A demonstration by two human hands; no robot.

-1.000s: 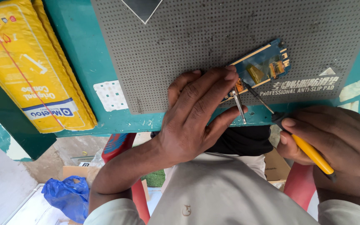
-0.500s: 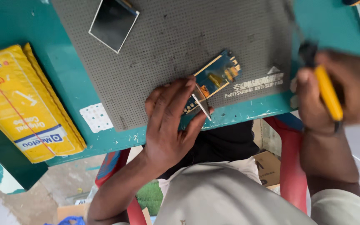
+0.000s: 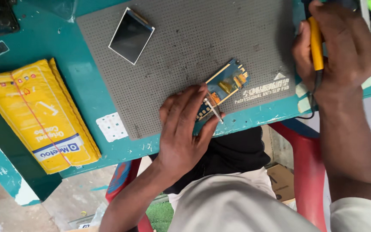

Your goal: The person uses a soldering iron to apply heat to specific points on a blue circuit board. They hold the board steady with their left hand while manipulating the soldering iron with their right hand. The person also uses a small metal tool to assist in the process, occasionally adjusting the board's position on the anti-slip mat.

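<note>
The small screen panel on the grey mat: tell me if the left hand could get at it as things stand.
Probably yes: the screen panel lies bare on the mat with nothing between, but the left hand is pressing tweezers against the circuit board.

We see a small blue rectangular circuit board [image 3: 224,86] with gold contacts lying flat and slanted near the grey dotted mat's front edge, thin metal tweezers [image 3: 213,111] resting on its lower end, and a yellow-handled soldering iron [image 3: 316,43] held upright, well apart.

We saw left hand [image 3: 181,129] pinning blue circuit board [image 3: 223,87] with tweezers [image 3: 213,111] on grey mat [image 3: 185,51]; right hand [image 3: 340,51] gripped yellow-handled tool [image 3: 315,43].
</note>
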